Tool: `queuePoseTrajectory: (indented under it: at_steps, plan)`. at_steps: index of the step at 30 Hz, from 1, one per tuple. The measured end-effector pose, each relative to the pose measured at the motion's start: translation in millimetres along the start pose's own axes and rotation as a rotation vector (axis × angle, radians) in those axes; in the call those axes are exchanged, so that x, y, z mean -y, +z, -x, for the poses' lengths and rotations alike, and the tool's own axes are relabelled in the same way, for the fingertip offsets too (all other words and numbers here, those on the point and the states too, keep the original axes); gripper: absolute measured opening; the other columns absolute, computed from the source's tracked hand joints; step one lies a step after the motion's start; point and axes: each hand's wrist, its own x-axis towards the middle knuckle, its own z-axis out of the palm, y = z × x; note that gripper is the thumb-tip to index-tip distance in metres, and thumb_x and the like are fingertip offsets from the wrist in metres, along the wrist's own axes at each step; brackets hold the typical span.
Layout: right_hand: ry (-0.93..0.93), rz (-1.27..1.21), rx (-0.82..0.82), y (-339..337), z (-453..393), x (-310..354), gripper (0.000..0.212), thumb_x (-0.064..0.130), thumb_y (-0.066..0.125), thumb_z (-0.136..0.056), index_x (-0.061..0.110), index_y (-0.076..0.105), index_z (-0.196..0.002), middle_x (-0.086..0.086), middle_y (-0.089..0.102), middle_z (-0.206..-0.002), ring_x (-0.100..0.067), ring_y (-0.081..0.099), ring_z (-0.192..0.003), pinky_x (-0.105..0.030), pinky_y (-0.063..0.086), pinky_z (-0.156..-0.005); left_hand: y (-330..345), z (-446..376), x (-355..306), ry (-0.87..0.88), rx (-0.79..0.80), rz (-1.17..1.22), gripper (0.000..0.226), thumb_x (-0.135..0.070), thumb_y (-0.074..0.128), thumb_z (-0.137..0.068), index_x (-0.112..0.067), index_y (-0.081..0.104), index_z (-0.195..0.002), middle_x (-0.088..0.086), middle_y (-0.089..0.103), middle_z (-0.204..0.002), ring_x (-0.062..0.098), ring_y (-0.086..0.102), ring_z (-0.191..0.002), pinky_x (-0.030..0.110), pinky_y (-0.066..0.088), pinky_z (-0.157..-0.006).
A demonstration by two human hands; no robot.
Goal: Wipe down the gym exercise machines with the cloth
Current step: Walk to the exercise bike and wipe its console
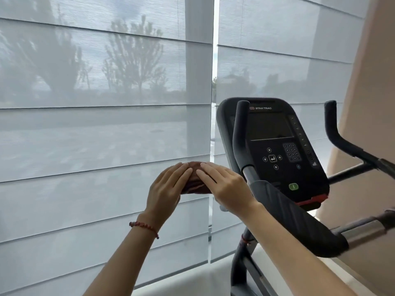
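Note:
A dark red cloth [195,184] is bunched between my two hands, held up in the air in front of the window blinds. My left hand [166,192] holds its left side, fingers laid over the top. My right hand [226,185] covers its right side with straight fingers on top. Most of the cloth is hidden by the hands. To the right stands a black exercise bike with its console [275,150] facing me, the screen dark. Its left handlebar [284,206] runs just past my right wrist.
Sheer grey roller blinds [96,129] cover the big window behind. The bike's right handlebar [342,142] rises near a beige wall [372,103] at the right edge. The bike's frame [239,272] drops to a pale floor at the bottom.

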Motion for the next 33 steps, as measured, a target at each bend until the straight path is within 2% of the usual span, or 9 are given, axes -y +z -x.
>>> queuePoseTrajectory:
  at_steps: [5,12,19,23,27,30,33]
  plan:
    - [0.134,-0.004,0.039,-5.5,38.2,32.3,0.049,0.001,0.026,-0.103,0.004,0.075,-0.097,-0.014,0.072,-0.102,-0.028,0.07,-0.094,-0.033,0.056,-0.082,1.5,35.6,-27.2,-0.056,0.021,0.039,0.033,-0.001,0.026,-0.097,-0.005,0.053,-0.117,0.014,0.066,-0.113,0.026,0.055,-0.112,0.035,0.047,-0.093]
    - [0.259,-0.02,0.074,-27.3,99.5,61.8,0.044,0.0,0.03,-0.102,0.002,0.074,-0.101,-0.016,0.071,-0.105,-0.029,0.069,-0.098,-0.037,0.058,-0.083,9.9,76.5,-80.5,-0.131,0.06,0.098,0.025,0.0,0.043,-0.094,-0.004,0.058,-0.114,0.014,0.067,-0.112,0.027,0.058,-0.11,0.037,0.049,-0.091]
    - [0.326,0.029,0.169,-67.7,167.2,75.8,0.032,0.0,0.041,-0.099,0.002,0.073,-0.105,-0.017,0.07,-0.109,-0.029,0.068,-0.102,-0.038,0.057,-0.086,18.9,109.3,-145.3,-0.168,0.139,0.199,0.026,0.0,0.046,-0.092,-0.006,0.054,-0.116,0.015,0.066,-0.113,0.028,0.057,-0.109,0.041,0.052,-0.087]
    - [0.382,0.052,0.221,-98.1,202.1,78.9,0.038,0.005,0.035,-0.103,0.003,0.073,-0.106,-0.016,0.07,-0.11,-0.028,0.068,-0.102,-0.036,0.057,-0.086,29.2,118.7,-185.5,-0.17,0.166,0.27,0.022,-0.006,0.042,-0.097,-0.006,0.055,-0.115,0.015,0.067,-0.112,0.027,0.058,-0.108,0.04,0.051,-0.087]
    - [0.453,0.125,0.293,-128.5,235.4,79.4,0.026,0.014,0.052,-0.094,0.004,0.072,-0.108,-0.015,0.07,-0.111,-0.028,0.068,-0.103,-0.035,0.054,-0.091,40.9,123.9,-225.4,-0.176,0.204,0.368,0.023,-0.01,0.045,-0.095,-0.007,0.054,-0.116,0.015,0.066,-0.113,0.026,0.057,-0.109,0.04,0.051,-0.09]
    - [0.515,0.201,0.332,-150.2,259.1,82.2,0.023,0.013,0.061,-0.089,0.004,0.073,-0.107,-0.015,0.07,-0.11,-0.027,0.068,-0.102,-0.034,0.053,-0.091,51.1,124.8,-252.4,-0.153,0.228,0.475,0.025,-0.018,0.038,-0.101,-0.007,0.053,-0.117,0.015,0.066,-0.114,0.026,0.055,-0.111,0.038,0.049,-0.093]
    - [0.571,0.284,0.347,-175.3,275.1,82.4,0.025,0.008,0.05,-0.097,0.004,0.074,-0.104,-0.014,0.071,-0.107,-0.026,0.069,-0.1,-0.033,0.054,-0.089,65.6,126.1,-277.6,-0.106,0.255,0.585,0.03,-0.017,0.055,-0.091,-0.007,0.052,-0.119,0.015,0.065,-0.115,0.027,0.054,-0.112,0.039,0.048,-0.094]
